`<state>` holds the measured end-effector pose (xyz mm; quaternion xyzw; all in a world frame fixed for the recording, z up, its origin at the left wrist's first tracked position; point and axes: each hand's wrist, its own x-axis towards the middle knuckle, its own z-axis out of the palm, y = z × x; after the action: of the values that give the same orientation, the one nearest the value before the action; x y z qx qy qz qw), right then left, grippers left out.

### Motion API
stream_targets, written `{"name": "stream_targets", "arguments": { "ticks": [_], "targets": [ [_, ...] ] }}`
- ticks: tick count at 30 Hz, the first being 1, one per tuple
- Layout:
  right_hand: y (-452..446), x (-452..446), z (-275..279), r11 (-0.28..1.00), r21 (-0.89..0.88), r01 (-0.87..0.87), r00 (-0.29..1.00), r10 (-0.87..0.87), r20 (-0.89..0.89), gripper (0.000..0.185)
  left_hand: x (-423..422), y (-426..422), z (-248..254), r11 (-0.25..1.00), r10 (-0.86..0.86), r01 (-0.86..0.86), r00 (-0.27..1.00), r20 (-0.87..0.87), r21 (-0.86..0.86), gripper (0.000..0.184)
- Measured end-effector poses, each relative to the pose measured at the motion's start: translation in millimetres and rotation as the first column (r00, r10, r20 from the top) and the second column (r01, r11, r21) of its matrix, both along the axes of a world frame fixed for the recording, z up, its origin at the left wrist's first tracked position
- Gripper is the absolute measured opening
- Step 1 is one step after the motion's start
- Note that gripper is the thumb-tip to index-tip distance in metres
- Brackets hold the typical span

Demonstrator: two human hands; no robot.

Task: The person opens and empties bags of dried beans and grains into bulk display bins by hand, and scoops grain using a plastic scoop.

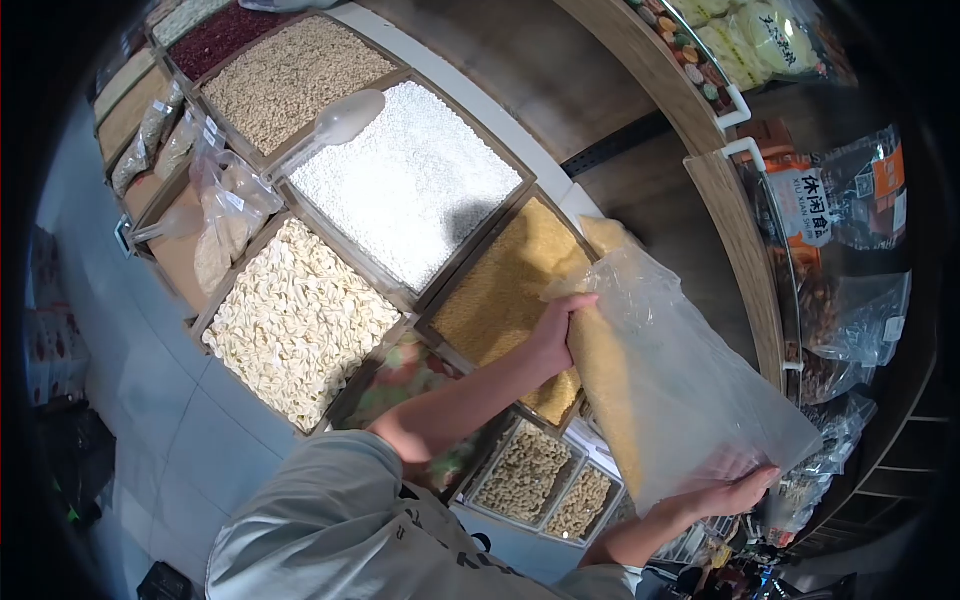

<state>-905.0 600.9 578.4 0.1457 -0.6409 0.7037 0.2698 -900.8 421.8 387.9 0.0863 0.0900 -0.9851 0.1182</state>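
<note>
A large clear plastic bag [700, 370] with yellow grain along one side is stretched between my hands. My left hand [565, 335] is closed round its upper left edge, over the bin of yellow grain [500, 290]. At the bag's lower right end, my right hand [735, 492] grips the plastic, its fingers partly behind the bag. The bag's top end reaches the far rim of the yellow grain bin. Next to that bin is a bin of white grains [400, 185], with a clear scoop [345, 118] on its upper left edge.
A bin of pale flat slices [295, 325] lies left, with bagged goods [228, 215] beyond it. Beige grains [295, 80] fill a bin at the upper left. Small trays of nuts [525, 472] sit near my body. A wooden shelf edge [745, 250] with packaged snacks curves along the right.
</note>
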Motion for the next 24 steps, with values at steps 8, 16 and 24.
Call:
{"name": "stream_targets", "arguments": {
  "ticks": [8, 16, 24],
  "targets": [
    [27.1, -14.3, 1.6, 1.0, -0.011, 0.019, 0.994, -0.021, -0.11, 0.052, -21.8, 17.8, 5.8, 0.995, -0.088, 0.087, 0.996, 0.023, 0.05, 0.038],
    [19.6, -10.3, 5.4, 0.998, -0.049, 0.038, 0.996, -0.041, -0.075, 0.051, -38.2, 21.4, 1.4, 0.997, -0.075, 0.075, 0.996, 0.045, 0.016, 0.029],
    [18.7, -30.2, -0.1, 0.999, -0.04, -0.013, 0.997, 0.01, -0.08, 0.048, -44.0, 4.9, 7.3, 0.998, -0.054, 0.055, 0.996, 0.066, -0.014, 0.02]
  ]
}}
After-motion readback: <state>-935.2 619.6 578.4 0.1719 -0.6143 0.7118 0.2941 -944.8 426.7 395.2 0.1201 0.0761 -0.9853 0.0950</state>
